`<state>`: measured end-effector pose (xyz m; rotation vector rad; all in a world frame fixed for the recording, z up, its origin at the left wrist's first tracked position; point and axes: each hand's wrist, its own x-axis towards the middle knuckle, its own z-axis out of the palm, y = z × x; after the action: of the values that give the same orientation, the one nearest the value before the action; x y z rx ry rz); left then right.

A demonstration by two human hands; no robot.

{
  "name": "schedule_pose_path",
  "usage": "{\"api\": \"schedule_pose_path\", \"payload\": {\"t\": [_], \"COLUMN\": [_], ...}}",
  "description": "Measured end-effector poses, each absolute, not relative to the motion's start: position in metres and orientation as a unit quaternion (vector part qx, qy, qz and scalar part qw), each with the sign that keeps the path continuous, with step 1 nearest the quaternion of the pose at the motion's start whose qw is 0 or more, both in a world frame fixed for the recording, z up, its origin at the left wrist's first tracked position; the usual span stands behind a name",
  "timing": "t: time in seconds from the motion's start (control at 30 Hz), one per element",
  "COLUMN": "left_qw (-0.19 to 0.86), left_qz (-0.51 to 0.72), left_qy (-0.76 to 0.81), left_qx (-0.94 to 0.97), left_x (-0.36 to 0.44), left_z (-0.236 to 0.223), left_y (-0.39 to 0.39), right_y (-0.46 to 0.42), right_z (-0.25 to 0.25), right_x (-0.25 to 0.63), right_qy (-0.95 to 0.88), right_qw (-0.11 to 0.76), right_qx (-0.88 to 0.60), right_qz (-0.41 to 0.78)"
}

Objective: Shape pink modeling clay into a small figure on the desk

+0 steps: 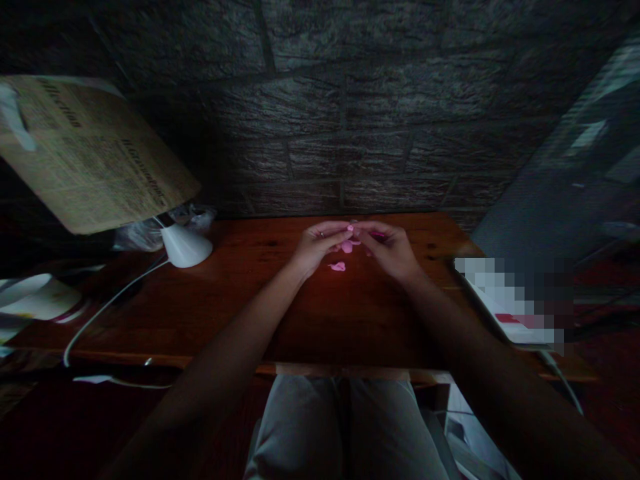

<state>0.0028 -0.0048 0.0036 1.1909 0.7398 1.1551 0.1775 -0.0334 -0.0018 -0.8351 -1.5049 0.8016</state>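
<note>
Above the wooden table [240, 293], my left hand [316, 244] and my right hand [389, 248] meet at the fingertips. Both pinch a small pink lump [351, 228] that looks like modelling clay. Just below the fingers sits a rounder pink piece [347, 247], with more pink beside it partly hidden by my right hand. Nearer to me a flat, ragged pink scrap [339, 267] lies on the tabletop, apart from both hands. A bit of brighter pink shows by my right fingers; what it is I cannot tell.
At the left stands a lamp with a newsprint-patterned shade [110, 160] and white base [186, 247]; its cable [107, 300] runs over the table edge. A clear plastic bag lies behind it. A paper cup [43, 298] lies far left. A partly blurred-out white item [500, 307] sits right.
</note>
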Motion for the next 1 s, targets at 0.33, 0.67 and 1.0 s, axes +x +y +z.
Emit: {"api": "schedule_pose_path", "payload": {"t": [0.33,0.67,1.0], "left_qw": [0.629,0.611,0.618], "left_qz": [0.499,0.502,0.499], "left_qy": [0.300,0.312,0.303], "left_qx": [0.515,0.527,0.527], "left_x": [0.0023,0.0024,0.0006], "left_z": [0.0034,0.0060,0.0029], "left_y": [-0.0056,-0.0067,-0.0021], "right_y": [-0.0325,-0.0321,-0.0336], "right_z": [-0.0026,-0.0022,-0.0013], "right_x": [0.1794,0.1794,0.1786], "right_qy": [-0.619,-0.614,-0.616], "right_qw": [0.593,0.597,0.578], "right_qx": [-0.370,-0.361,-0.367], "right_qz": [0.358,0.369,0.389]}}
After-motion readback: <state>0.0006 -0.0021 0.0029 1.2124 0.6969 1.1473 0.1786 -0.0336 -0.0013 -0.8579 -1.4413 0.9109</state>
